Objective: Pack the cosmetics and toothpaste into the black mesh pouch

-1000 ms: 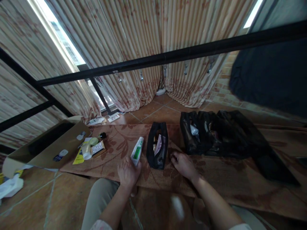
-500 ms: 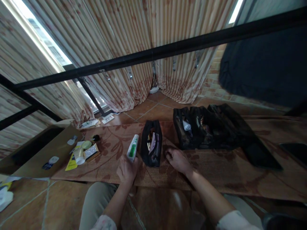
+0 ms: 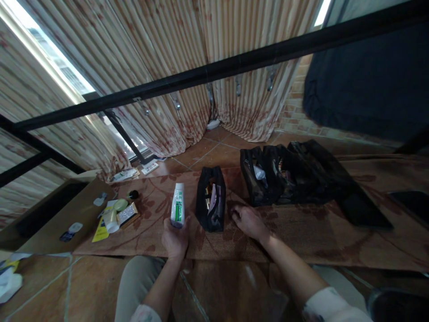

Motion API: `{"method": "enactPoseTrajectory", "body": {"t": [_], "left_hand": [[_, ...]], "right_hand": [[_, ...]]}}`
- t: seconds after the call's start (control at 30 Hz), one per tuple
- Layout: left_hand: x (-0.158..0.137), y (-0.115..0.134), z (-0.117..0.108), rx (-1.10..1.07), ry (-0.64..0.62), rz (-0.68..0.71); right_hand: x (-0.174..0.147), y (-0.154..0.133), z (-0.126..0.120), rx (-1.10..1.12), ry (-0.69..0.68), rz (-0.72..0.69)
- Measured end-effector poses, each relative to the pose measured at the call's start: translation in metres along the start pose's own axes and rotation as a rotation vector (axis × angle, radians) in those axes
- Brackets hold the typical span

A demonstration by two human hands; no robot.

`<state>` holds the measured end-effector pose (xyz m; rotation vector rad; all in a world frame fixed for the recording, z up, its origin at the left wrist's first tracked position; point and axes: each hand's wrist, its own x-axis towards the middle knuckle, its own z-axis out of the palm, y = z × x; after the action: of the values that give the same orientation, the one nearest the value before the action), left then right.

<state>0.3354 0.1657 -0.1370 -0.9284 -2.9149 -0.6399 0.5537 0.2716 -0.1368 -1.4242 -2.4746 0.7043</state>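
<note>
My left hand is closed around the lower end of a white tube with green print, held upright with its white cap on top. Just right of it stands a small black mesh pouch, unzipped, with a pinkish flat item and gold-coloured pieces inside. On the cloth to the pouch's right rests my right hand, fingers curled inward. Whatever its fingers may hold is hidden. Farther right, several more black mesh pouches sit in a row, a white item showing in the nearest.
A cardboard box stands at the left end of the cloth-covered bench. Beside it lie a glittery box, a cream-coloured tube, a round green item and a black-topped jar. A dark flat device lies right; a black rail crosses behind.
My left hand has turned the tube from a rightward lean to nearly upright, moving it slightly left. My right hand stays in place. The view has shifted a little.
</note>
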Motion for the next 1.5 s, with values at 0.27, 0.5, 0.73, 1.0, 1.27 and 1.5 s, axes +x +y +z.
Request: {"method": "enactPoseTrajectory", "body": {"t": [0.27,0.5,0.73,1.0,1.27,1.5], "left_hand": [[0.006,-0.001,0.007,0.093,-0.079,0.086],[0.005,0.006,0.007,0.137,-0.099,0.121],[0.006,0.008,0.007,0.153,-0.118,0.093],[0.006,0.005,0.012,0.17,-0.099,0.115],[0.006,0.006,0.011,0.164,-0.107,0.108],[0.006,0.007,0.009,0.167,-0.117,0.11]], "right_hand": [[-0.001,0.0,0.0,-0.019,0.005,-0.014],[0.0,0.003,0.002,-0.036,0.006,-0.026],[0.0,0.003,0.003,-0.036,-0.009,-0.026],[0.001,0.004,0.002,-0.021,-0.015,-0.032],[0.002,0.005,0.004,-0.015,-0.011,-0.032],[0.001,0.005,0.004,-0.029,-0.002,-0.031]]}}
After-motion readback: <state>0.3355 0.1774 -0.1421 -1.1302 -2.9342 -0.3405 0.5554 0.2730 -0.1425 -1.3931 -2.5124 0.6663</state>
